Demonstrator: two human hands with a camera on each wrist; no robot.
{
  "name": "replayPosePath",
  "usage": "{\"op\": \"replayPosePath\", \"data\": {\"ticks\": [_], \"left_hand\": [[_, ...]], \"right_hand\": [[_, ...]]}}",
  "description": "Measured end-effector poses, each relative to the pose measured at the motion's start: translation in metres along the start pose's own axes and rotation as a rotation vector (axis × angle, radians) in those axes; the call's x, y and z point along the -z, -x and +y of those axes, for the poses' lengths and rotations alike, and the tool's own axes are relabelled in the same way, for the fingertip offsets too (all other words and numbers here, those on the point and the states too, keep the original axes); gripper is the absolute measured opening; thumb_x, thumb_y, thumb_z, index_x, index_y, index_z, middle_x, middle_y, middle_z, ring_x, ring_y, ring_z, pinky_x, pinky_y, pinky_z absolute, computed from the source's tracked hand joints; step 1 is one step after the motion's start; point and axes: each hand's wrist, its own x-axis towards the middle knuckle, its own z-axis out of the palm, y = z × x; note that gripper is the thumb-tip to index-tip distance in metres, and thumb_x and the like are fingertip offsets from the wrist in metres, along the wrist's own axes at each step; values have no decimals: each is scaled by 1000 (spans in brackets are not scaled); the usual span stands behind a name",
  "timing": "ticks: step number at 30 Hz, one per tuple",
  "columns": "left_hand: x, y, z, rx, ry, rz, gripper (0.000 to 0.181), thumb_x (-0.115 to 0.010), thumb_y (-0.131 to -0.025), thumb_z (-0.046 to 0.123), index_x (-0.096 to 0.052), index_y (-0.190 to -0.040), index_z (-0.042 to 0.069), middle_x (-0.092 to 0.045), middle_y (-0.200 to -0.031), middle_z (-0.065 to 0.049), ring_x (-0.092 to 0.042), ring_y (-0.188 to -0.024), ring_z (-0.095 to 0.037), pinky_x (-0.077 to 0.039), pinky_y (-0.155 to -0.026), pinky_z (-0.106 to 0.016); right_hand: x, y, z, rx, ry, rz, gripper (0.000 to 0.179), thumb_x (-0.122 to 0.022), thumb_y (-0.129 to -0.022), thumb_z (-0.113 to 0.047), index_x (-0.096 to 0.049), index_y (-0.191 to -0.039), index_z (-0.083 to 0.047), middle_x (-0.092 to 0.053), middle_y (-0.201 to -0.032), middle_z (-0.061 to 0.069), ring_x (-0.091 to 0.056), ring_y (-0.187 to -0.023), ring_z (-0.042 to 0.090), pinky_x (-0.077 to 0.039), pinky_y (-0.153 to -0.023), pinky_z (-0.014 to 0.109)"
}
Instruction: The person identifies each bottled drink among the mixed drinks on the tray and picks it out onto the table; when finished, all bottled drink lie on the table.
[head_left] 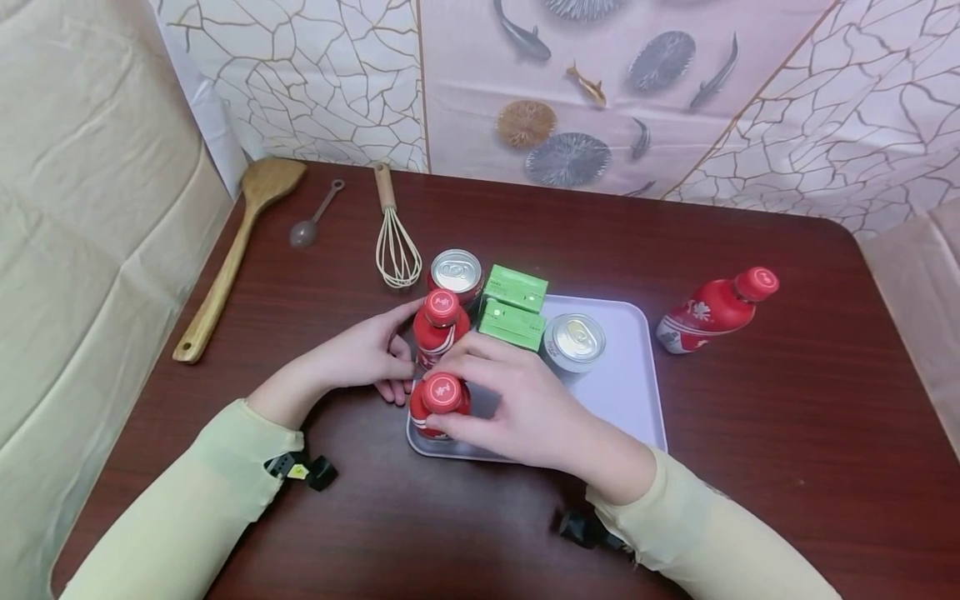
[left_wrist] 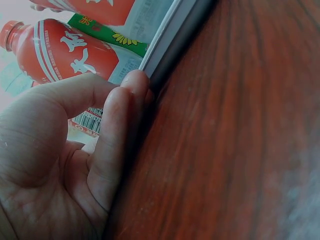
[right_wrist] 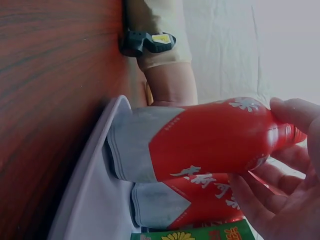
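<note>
In the head view my right hand (head_left: 525,404) grips a red bottle (head_left: 442,396) just below its cap, thumb on one side and fingers on the other. The right wrist view shows that bottle (right_wrist: 200,140) upright in the near left corner of the pale lilac tray (head_left: 618,408). My left hand (head_left: 367,354) is at the tray's left edge, and its thumb and fingertips (left_wrist: 134,82) close on the rim. A second red bottle (head_left: 441,329) stands just behind the gripped one, close to the left hand. Part of the left fingers is hidden behind that bottle.
On the tray are two green cartons (head_left: 513,308), a silver-topped can (head_left: 573,342) and a red can (head_left: 456,275). Another red bottle (head_left: 712,308) stands right of the tray. A wooden spatula (head_left: 228,267), a measuring spoon (head_left: 307,229) and a whisk (head_left: 393,237) lie at the left.
</note>
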Motion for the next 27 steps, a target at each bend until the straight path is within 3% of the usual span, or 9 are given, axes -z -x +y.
{"op": "replayPosePath", "data": {"ticks": [20,27], "left_hand": [[0,0,-2,-4,8,6,99,-68,-89,0,-10,-166,22,-69,-73,-18,-74,-62,-35,-64,-57,-49],[-1,-1,-3,-18,23,-10,100,-68,-89,-1,-8,-166,19,-68,-71,-17,-74,-61,-34,-64,-56,-48]], "right_hand": [[23,18,1,-71,-14,-75,28,-88,-82,-24,-78,-108,-18,-68,-109,-6,-65,-100,6,-57,-88,23],[36,27,3,-138,11,-93,28,-88,-81,-20,-78,-106,-19,-69,-111,-6,-64,-102,7,-58,-89,26]]}}
